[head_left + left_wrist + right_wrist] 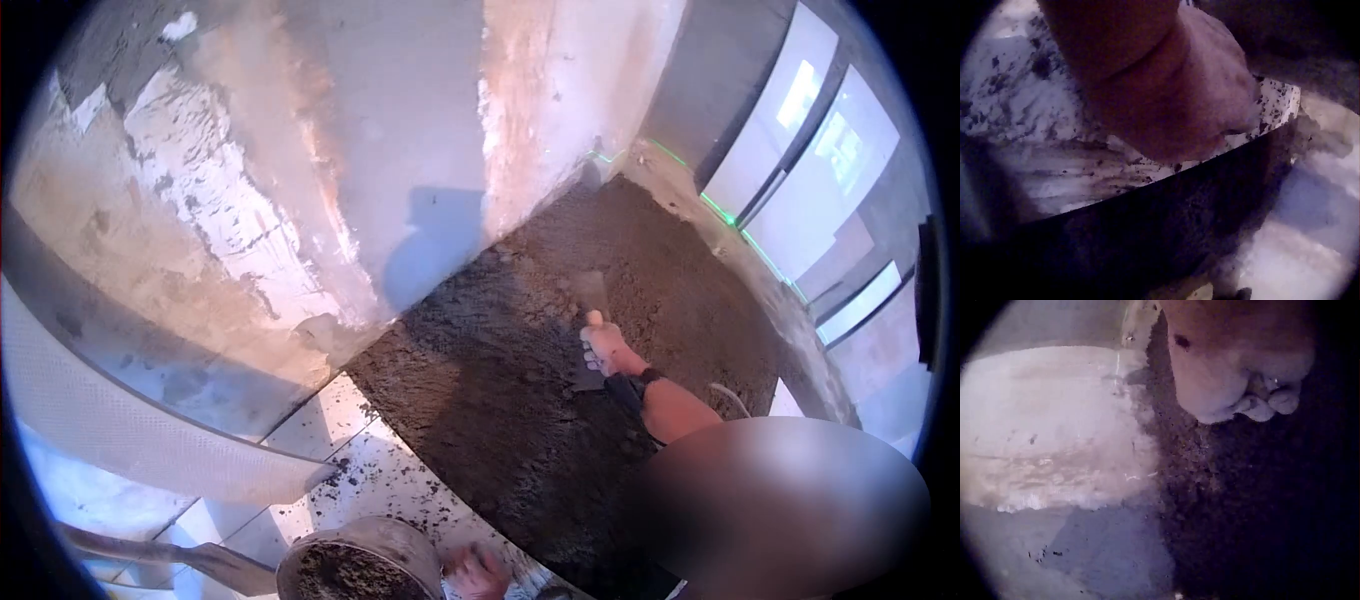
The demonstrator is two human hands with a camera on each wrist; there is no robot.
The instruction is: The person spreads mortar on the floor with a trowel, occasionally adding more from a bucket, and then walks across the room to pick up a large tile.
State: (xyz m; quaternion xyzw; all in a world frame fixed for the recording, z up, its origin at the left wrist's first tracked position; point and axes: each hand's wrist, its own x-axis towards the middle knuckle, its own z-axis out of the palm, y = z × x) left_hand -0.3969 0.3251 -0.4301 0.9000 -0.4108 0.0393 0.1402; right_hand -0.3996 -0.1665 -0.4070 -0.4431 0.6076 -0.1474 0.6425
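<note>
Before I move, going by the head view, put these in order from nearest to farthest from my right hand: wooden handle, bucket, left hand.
From your right hand:
1. Left hand, beside the bucket, on the side toward your right hand.
2. Bucket, just left of that hand.
3. Wooden handle, left of the bucket.

head view high, facing down, wrist views close in

Bucket on tiles, near mortar
</note>
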